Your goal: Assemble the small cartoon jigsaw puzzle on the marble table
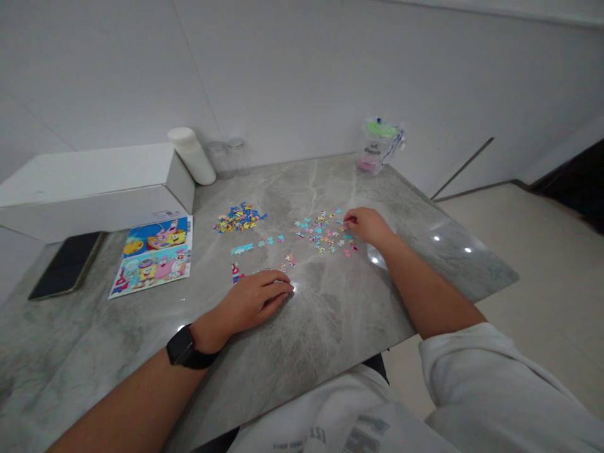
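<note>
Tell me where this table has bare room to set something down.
Bare tabletop lies between your left hand and right forearm, toward the near edge, and between the loose puzzle pieces by your right hand and the plastic bag at the back. It's crowded on the left, with the white box, phone and picture sheet.

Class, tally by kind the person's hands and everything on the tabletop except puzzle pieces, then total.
Hands: 2
Smartphone: 1
Printed picture sheet: 1
Clear cups: 2
White bottle: 1
White box: 1
Filled plastic bag: 1
Total: 9
</note>
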`<state>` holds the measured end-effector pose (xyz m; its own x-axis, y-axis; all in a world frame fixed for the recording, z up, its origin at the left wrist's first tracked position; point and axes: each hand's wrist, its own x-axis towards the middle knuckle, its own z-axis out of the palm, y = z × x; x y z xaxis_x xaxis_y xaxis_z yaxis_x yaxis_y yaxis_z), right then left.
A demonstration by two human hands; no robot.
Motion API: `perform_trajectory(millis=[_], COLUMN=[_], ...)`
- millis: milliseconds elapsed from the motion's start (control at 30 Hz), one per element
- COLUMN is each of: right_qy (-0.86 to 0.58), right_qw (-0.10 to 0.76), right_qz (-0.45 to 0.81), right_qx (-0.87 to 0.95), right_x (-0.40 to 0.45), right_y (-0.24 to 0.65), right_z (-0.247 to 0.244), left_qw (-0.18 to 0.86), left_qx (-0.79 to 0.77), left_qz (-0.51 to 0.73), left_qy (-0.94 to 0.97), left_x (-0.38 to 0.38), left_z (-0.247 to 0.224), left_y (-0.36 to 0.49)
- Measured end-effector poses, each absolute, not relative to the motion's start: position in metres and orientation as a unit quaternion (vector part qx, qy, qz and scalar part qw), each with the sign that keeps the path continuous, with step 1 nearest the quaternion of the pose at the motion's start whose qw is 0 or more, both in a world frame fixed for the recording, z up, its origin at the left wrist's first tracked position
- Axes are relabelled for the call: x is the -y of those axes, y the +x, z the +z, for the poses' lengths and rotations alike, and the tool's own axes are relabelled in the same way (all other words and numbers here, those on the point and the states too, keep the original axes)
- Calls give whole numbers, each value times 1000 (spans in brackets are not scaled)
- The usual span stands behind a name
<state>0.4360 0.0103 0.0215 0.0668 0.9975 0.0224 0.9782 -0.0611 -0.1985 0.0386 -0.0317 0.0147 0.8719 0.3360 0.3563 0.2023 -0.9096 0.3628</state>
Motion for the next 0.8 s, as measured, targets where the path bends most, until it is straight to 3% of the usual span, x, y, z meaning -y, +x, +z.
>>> perform_trajectory(millis=[267, 533, 800], right_qy=[-749, -763, -734], right_qw=[134, 128, 53], right_qz=[91, 9, 30], right_qx=[642, 634, 677], right_x=[-17, -18, -16], right_y=[456, 460, 466], right_z=[11, 15, 18], left_qw=[164, 167, 169], left_qx=[-140, -138, -141], left_qz=[204, 206, 206], left_qy=[955, 954, 954], left_x=[32, 33, 33], left_z=[15, 15, 15], left_y=[39, 39, 40])
